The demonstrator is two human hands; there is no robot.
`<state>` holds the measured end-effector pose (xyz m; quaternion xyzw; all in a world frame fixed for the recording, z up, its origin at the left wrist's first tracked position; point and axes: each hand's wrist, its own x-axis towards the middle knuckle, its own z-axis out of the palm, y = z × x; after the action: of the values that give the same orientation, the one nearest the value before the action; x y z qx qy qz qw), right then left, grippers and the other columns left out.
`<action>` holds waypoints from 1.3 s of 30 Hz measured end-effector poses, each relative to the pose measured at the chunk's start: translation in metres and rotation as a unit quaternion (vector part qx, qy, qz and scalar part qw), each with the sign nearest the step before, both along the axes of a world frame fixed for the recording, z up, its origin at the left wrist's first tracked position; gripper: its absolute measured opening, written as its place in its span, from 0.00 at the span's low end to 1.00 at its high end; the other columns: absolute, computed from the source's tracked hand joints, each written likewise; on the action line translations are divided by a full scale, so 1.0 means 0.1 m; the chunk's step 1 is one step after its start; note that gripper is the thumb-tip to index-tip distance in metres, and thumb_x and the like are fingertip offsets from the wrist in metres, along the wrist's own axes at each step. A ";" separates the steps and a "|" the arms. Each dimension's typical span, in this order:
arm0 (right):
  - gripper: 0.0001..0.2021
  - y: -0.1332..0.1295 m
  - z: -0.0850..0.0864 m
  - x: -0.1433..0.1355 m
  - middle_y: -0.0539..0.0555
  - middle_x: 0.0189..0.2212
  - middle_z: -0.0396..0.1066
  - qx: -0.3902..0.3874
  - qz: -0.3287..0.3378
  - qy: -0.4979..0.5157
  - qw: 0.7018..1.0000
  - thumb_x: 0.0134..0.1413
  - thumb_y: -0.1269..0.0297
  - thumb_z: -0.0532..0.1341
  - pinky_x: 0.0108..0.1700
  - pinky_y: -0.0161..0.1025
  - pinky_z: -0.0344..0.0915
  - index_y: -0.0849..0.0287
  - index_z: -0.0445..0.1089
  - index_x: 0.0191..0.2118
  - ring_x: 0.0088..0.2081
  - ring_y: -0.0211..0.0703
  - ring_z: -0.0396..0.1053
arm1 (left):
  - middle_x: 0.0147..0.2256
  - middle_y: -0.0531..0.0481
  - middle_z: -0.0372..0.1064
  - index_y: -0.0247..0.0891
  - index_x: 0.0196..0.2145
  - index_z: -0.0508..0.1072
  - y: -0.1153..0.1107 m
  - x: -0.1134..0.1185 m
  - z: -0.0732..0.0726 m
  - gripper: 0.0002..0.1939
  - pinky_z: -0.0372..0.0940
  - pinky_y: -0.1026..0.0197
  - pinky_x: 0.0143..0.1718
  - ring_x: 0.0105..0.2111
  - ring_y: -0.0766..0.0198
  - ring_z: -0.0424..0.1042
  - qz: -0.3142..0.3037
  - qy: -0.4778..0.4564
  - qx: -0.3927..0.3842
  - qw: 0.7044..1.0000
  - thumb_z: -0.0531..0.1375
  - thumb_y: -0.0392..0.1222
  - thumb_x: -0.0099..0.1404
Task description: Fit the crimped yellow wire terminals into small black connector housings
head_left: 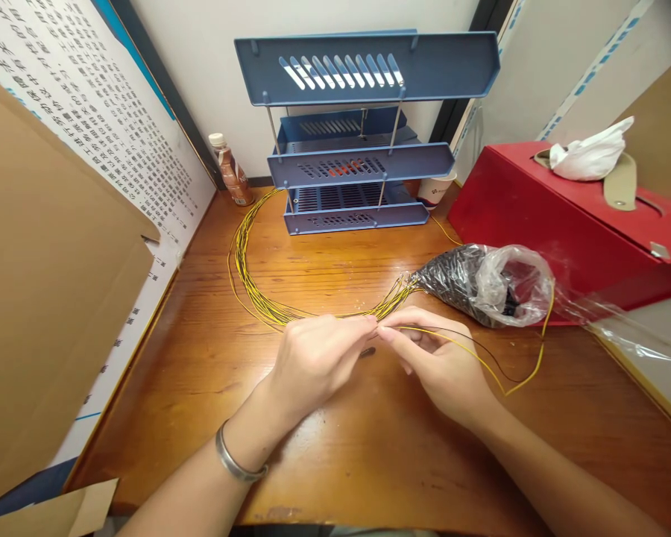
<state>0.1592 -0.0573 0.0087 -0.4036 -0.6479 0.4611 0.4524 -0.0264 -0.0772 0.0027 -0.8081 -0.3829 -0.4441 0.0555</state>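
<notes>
My left hand (321, 354) and my right hand (441, 365) meet fingertip to fingertip above the middle of the table. Both are closed in a pinch on thin wires. From the right fingertips a loose yellow wire (484, 363) and a dark wire run out to the right and bend back up near the bag. Just behind my hands lies a large coil of yellow and black wires (244, 272), its bundled ends close to the fingers. A small dark piece (367, 352) rests on the table between the hands. What exactly sits between the fingertips is hidden.
A clear plastic bag (452, 280) of small black parts lies behind my right hand. Beyond are a blue tiered tray rack (361, 160), a bottle (233, 175), a paper cup (437, 190) and a red box (537, 216). Cardboard (50, 298) stands at left.
</notes>
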 end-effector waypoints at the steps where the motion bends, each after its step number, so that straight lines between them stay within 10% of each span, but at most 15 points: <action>1: 0.05 0.00 0.01 0.00 0.48 0.22 0.70 0.000 0.003 0.000 1.000 0.58 0.64 0.66 0.20 0.31 0.57 0.60 0.78 0.34 0.19 0.30 0.60 | 0.38 0.49 0.83 0.35 0.43 0.76 0.00 0.00 0.00 0.06 0.68 0.65 0.27 0.25 0.68 0.75 -0.005 -0.012 -0.010 1.000 0.61 0.30 0.70; 11: 0.07 0.00 -0.01 -0.04 0.52 0.26 0.74 -0.012 -0.032 0.011 0.999 0.56 0.62 0.65 0.24 0.32 0.60 0.59 0.76 0.31 0.23 0.35 0.63 | 0.30 0.50 0.77 0.33 0.35 0.77 -0.02 0.07 0.05 0.05 0.65 0.68 0.31 0.27 0.70 0.72 -0.045 -0.141 -0.196 0.969 0.61 0.31 0.69; 18: 0.09 0.10 -0.11 -0.10 0.44 0.17 0.53 0.001 -0.065 -0.036 0.997 0.55 0.61 0.65 0.24 0.34 0.51 0.61 0.76 0.31 0.20 0.33 0.50 | 0.26 0.54 0.67 0.36 0.32 0.69 0.05 0.11 -0.15 0.13 0.58 0.66 0.28 0.25 0.70 0.62 -0.029 -0.227 -0.371 0.900 0.55 0.43 0.75; 39: 0.08 0.12 -0.10 -0.10 0.43 0.17 0.49 0.036 -0.054 -0.048 0.997 0.56 0.61 0.65 0.24 0.35 0.47 0.61 0.77 0.33 0.20 0.32 0.47 | 0.23 0.57 0.57 0.38 0.29 0.62 0.07 0.16 -0.21 0.19 0.55 0.63 0.28 0.23 0.68 0.56 -0.043 -0.298 -0.363 0.882 0.51 0.49 0.76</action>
<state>0.1492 -0.0452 -0.0014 -0.4433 -0.6622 0.3924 0.4594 -0.0106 -0.0699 -0.0187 -0.6168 -0.4806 -0.4958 -0.3779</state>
